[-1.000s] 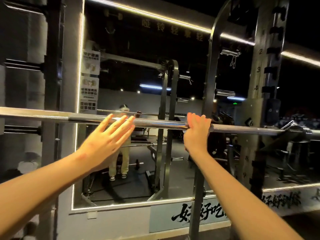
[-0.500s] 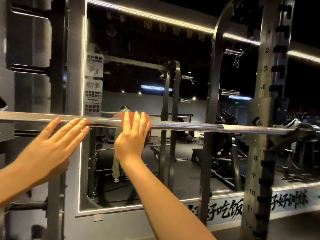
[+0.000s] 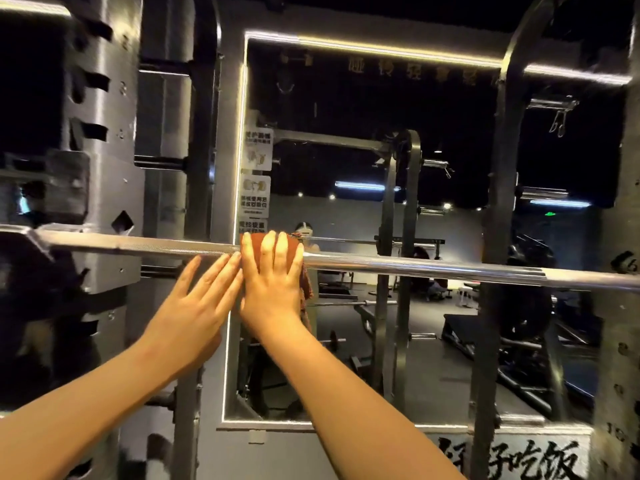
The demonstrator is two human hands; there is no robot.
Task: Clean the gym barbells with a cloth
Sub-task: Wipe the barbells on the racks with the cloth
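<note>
The long chrome barbell (image 3: 415,268) runs left to right across the grey steel rack (image 3: 104,168). The right hand (image 3: 272,289), fingers flat, presses a rust-red cloth (image 3: 256,245) onto it. The left hand (image 3: 197,306), empty and spread, lies just beside.

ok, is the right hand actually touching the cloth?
Touching. The head view shows the right hand with fingers laid flat on the orange cloth, which is draped over the barbell; no gap shows.

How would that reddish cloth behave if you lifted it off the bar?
Probably floppy: the cloth drapes over the barbell and its edge hangs limp beside the right hand. Likely light: flat fingers alone seem to pin it.
</note>
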